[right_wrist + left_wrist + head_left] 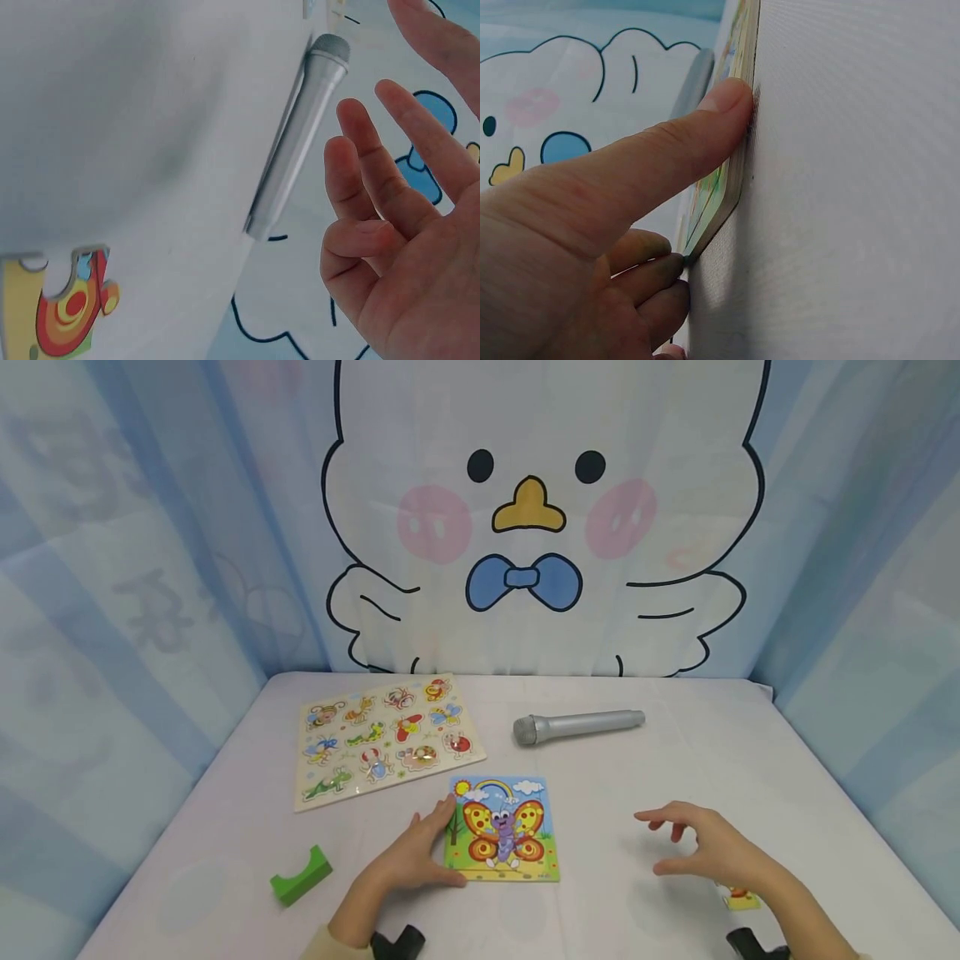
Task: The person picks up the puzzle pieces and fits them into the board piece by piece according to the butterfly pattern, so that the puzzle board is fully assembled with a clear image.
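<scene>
A square butterfly jigsaw puzzle point(504, 831) lies flat near the middle of the table. My left hand point(417, 852) grips its left side, thumb at the lower left edge and fingers at the upper left. In the left wrist view the thumb presses against the rim of the puzzle point(731, 176). Off to the right, my right hand point(708, 843) hovers above the table, fingers spread and slightly bent, holding nothing. Under the right wrist lies a loose jigsaw piece point(742, 900), partly hidden; the right wrist view shows red and orange rings on this piece point(71, 307).
A wooden insect puzzle board point(390, 739) lies at the back left. Behind the butterfly puzzle rests a grey toy microphone point(579, 725). A green arch-shaped block point(302, 877) is left of my left hand. Patterned curtains point(862, 568) surround the table's back and sides.
</scene>
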`<state>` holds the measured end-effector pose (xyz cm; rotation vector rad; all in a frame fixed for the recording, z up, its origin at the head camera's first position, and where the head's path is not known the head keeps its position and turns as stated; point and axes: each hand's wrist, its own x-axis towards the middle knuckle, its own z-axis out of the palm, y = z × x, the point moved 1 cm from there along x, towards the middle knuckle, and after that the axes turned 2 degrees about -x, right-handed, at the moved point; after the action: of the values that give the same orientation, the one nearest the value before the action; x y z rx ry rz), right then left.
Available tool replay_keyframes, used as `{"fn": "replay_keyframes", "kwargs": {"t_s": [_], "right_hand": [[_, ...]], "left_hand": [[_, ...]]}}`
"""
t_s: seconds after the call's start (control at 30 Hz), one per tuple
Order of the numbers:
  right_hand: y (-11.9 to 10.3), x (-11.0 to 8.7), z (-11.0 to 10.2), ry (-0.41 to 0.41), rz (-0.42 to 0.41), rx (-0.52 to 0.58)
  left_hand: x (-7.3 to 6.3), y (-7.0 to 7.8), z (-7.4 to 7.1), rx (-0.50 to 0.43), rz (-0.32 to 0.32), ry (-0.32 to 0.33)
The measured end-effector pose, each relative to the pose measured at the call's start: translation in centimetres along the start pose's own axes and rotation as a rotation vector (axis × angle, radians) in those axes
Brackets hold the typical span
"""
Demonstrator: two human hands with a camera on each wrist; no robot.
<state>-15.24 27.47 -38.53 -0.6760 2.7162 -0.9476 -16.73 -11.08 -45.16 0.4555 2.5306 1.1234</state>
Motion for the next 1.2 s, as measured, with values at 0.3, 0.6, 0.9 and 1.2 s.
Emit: {"fn": "replay_keyframes", "kwargs": {"t_s": [0.3, 0.6, 0.9, 1.2], "right_hand": [[2.1, -2.3, -1.2, 0.01, 0.073, -0.013], [4.4, -4.0, -1.7, -0.022, 0.113, -0.065], [6.4, -5.4, -2.0, -0.051, 0.15, -0.097], [7.7, -5.9, -1.9, -0.082, 0.239, -0.128]], "left_hand": [[-0.1, 0.1, 0.0, 0.0, -0.001, 0.0], [0.0, 0.0, 0.0, 0.006, -0.005, 0.002], [-0.1, 0.0, 0.0, 0.01, -0.006, 0.006], [0.0, -0.1, 0.1, 0.009, -0.002, 0.008]]}}
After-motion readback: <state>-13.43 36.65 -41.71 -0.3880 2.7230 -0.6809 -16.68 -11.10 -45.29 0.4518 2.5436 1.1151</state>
